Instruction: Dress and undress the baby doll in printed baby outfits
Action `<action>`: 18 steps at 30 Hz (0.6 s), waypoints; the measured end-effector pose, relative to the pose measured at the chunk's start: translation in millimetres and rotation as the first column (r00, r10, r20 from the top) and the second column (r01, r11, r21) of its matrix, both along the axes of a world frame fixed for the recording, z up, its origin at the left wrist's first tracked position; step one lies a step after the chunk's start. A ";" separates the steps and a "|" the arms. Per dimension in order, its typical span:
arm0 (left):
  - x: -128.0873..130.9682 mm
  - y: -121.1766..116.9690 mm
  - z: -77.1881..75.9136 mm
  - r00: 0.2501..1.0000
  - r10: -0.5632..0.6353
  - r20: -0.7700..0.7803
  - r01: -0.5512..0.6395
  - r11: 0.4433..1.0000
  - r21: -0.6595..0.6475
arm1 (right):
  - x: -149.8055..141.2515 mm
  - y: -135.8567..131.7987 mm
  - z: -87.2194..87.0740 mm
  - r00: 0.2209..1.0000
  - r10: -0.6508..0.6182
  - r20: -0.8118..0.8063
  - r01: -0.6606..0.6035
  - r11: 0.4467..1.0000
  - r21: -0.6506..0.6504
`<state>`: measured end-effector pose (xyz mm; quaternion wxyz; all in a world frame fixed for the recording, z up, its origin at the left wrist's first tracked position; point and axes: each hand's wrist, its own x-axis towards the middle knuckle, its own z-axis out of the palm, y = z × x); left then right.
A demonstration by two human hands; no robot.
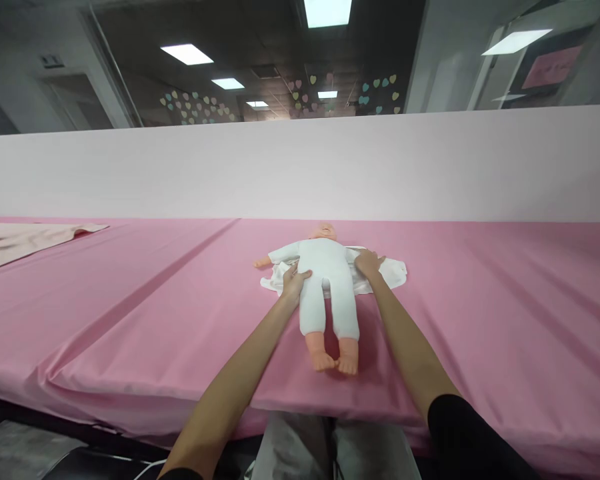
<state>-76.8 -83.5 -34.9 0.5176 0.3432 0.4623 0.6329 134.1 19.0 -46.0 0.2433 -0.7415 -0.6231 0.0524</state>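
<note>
Here's the white, soft-bodied doll with peach plastic limbs [324,260], on its back over a crumpled white cloth [394,272] on the glossy pink sheet [155,333]. 2 hands in play: left hand [294,283] curved at its hip, thumb on top; right hand [369,263] bent over the cloth beside it, grip on either side impossible to tell.

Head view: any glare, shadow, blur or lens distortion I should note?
In the head view, the light panels up top are blown out white; the doll's white suit shows little fabric detail; soft shadow darkens the pink sheet around the doll's legs; the forearms look stretched, probably wide-lens distortion; the left hand and right hand show no obvious motion blur.
</note>
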 end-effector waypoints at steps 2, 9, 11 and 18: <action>-10.3 1.5 -0.7 1.000 0.002 -0.004 -0.002 1.000 -0.010 | 0.7 0.3 2.7 1.000 -0.016 -0.008 0.016 0.999 -0.034; -49.1 3.8 -0.3 1.000 -0.011 0.027 0.012 1.000 -0.028 | 5.2 -1.9 11.5 1.000 -0.029 -0.008 0.027 0.983 -0.181; -55.1 2.9 1.2 0.999 -0.023 0.035 0.025 0.999 -0.045 | 6.9 -4.3 13.6 1.000 -0.021 -0.006 0.019 0.974 -0.224; -62.1 7.5 2.4 0.995 -0.033 0.091 0.041 0.996 -0.079 | 17.4 -8.8 21.7 0.998 0.030 0.053 -0.012 0.951 -0.310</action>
